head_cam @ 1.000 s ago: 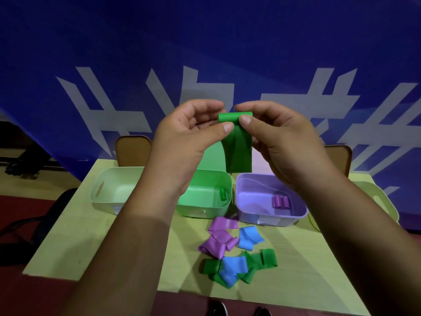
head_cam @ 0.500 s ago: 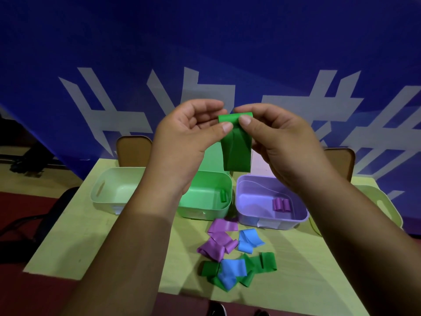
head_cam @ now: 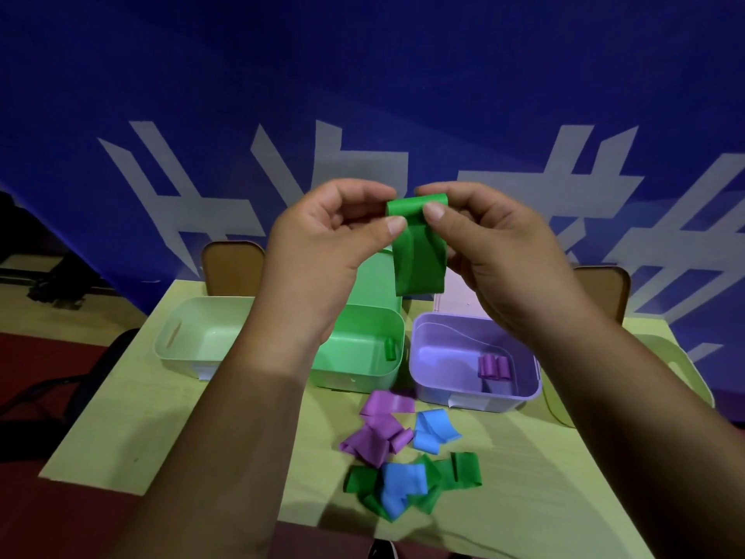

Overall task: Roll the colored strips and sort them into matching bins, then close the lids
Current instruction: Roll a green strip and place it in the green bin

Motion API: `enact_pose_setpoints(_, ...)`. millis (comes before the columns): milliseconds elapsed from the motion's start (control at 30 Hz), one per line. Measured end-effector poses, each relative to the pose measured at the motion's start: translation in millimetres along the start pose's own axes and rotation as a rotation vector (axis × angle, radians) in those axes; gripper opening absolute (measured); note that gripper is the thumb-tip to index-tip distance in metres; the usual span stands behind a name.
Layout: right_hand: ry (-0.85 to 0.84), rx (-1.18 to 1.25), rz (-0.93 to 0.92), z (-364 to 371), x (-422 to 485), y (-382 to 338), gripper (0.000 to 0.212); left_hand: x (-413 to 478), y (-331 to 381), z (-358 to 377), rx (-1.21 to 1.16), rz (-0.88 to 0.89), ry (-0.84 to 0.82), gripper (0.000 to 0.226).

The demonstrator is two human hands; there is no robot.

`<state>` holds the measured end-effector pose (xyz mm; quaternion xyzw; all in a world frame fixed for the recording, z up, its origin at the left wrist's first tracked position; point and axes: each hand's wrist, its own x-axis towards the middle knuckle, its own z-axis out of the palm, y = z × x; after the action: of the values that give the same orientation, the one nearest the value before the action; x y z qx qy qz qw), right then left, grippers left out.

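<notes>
My left hand and right hand both pinch the top end of the green strip, thumbs in front. It hangs lengthwise straight down above the green bin on the desk.
</notes>
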<state>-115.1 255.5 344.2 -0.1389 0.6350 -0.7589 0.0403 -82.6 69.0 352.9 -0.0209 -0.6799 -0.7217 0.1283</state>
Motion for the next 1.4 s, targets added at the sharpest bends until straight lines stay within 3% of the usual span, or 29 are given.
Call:
enact_pose_setpoints(400, 0.013, -0.126, -0.020, -29.1, 4.9, -6.7, 0.023, 3.5, -4.1, 27.8, -0.022, -0.076, 0.018, 0.018)
enact_pose_setpoints(600, 0.012, -0.158, -0.002, -41.1, 1.2, -11.8, 0.019, 1.9, -4.3, 41.3, 0.028, -0.005, 0.010, 0.025)
enact_pose_setpoints(767, 0.035, -0.201, -0.023, -49.1, -2.1, -10.5, 0.015, -2.6, -5.8, 49.0, 0.002, -0.058, -0.023, 0.030)
enact_pose_setpoints(967, 0.026, -0.268, -0.044, -58.0, -10.4, -16.9, 0.021, -6.1, -9.2, 61.3, 0.031, -0.108, 0.005, 0.016)
enact_pose_setpoints(1233, 0.025, -0.280, 0.047, -82.3, -19.3, -15.2, 0.012, -7.5, -17.0, 81.3, 0.028, -0.071, -0.043, 0.027)
enact_pose_setpoints(1400, 0.058, -0.247, 0.039, -97.9, -20.3, -17.7, 0.014, -6.6, -22.2, 101.5, -0.084, -0.159, -0.056, 0.028)
